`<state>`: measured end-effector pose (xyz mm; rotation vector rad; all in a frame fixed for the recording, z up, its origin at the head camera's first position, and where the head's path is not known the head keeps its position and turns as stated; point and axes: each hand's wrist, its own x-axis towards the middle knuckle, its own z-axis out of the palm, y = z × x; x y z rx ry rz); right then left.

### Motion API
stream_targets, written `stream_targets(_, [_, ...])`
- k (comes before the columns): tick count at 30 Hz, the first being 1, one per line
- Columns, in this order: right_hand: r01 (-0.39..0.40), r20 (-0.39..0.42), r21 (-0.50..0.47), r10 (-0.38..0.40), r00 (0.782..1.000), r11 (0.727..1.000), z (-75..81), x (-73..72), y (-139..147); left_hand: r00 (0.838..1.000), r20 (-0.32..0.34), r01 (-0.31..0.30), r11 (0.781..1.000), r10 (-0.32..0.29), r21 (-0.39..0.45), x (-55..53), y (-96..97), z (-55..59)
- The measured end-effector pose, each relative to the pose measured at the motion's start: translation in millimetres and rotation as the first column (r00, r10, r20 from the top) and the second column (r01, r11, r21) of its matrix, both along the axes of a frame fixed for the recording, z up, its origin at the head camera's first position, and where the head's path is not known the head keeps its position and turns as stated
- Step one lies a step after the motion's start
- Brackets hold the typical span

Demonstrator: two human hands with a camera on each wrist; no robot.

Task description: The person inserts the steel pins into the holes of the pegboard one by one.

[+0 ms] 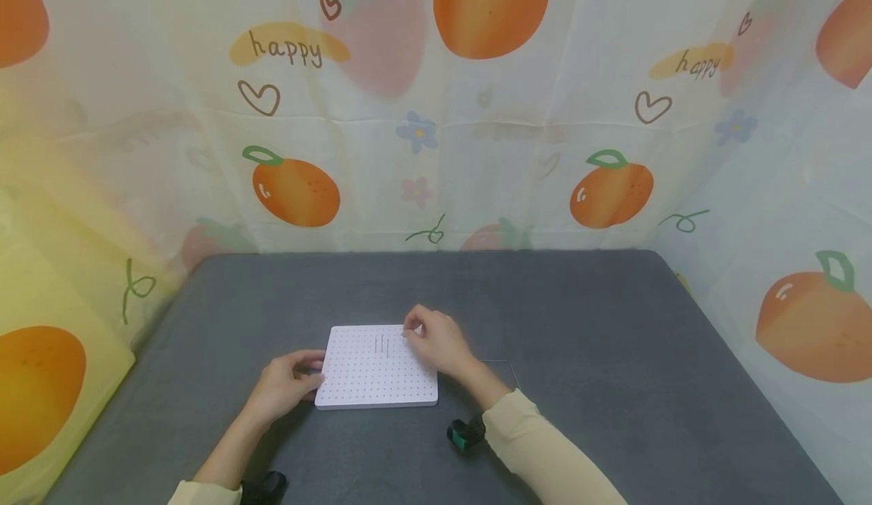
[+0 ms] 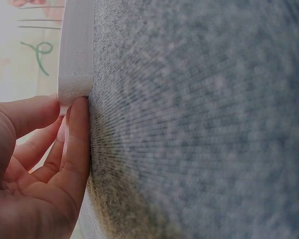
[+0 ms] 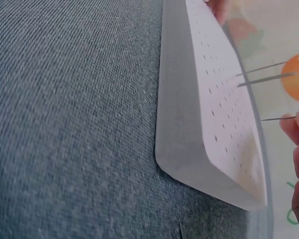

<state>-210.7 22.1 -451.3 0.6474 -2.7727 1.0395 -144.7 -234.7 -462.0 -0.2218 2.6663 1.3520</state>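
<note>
A white pegboard (image 1: 368, 385) with rows of small holes lies flat on the grey table. My left hand (image 1: 282, 388) holds its left edge; in the left wrist view the thumb and fingers pinch the board's corner (image 2: 74, 85). Thin metal pins (image 1: 382, 344) stand upright in the upper middle of the board, and two pins (image 3: 265, 79) show in the right wrist view. Over the board's upper right part, my right hand (image 1: 439, 342) pinches another thin pin (image 3: 278, 119) between thumb and forefinger. Its lower tip appears close to the board; contact cannot be made out.
Grey cloth covers the table (image 1: 586, 323). Right of the board, partly behind the right forearm, lies a thin dark angular outline (image 1: 500, 361), too faint to identify. A fruit-printed curtain (image 1: 436, 179) hangs behind the table and along both sides.
</note>
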Motion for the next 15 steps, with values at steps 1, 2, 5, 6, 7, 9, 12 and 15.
stream_targets(1, [0.002, 0.001, 0.004, -0.002, 1.000, 1.000, -0.4, -0.1, -0.8, 1.000, -0.002, 0.002, 1.000, -0.002, 0.000, 0.0, 0.1, 0.2])
stream_targets(2, [0.004, 0.001, 0.005, -0.004, 1.000, 1.000, -0.6, -0.2, -1.7, 1.000, -0.002, 0.000, 1.000, 0.000, 0.001, -0.2, 0.3, 0.3])
stream_targets(5, [0.003, -0.001, 0.001, -0.003, 1.000, 1.000, -1.4, 0.1, -3.9, 1.000, -0.005, 0.002, 1.000, -0.002, -0.004, -0.3, 0.4, 0.0])
stream_targets(6, [0.005, -0.004, 0.002, -0.005, 1.000, 1.000, -1.5, 0.3, -4.6, 1.000, -0.006, 0.001, 1.000, -0.001, -0.009, -0.2, 0.5, 0.1])
stream_targets(7, [0.007, -0.007, 0.003, -0.007, 1.000, 1.000, -1.7, 0.5, -5.2, 1.000, -0.007, 0.002, 1.000, -0.002, -0.014, -0.4, 0.4, -0.2])
stream_targets(9, [0.013, -0.015, 0.009, -0.012, 1.000, 1.000, -2.0, 1.1, -6.5, 1.000, -0.006, 0.002, 1.000, -0.002, -0.018, -0.4, 0.4, -0.6])
stream_targets(12, [0.020, -0.019, 0.018, -0.020, 1.000, 1.000, -2.1, 2.3, -8.4, 1.000, -0.009, 0.004, 1.000, -0.004, -0.018, 0.1, 0.3, -1.0])
stream_targets(15, [0.018, -0.022, 0.023, -0.018, 1.000, 1.000, -2.8, 3.2, -10.0, 1.000, -0.013, 0.011, 1.000, -0.011, -0.015, 1.0, -0.1, -1.3])
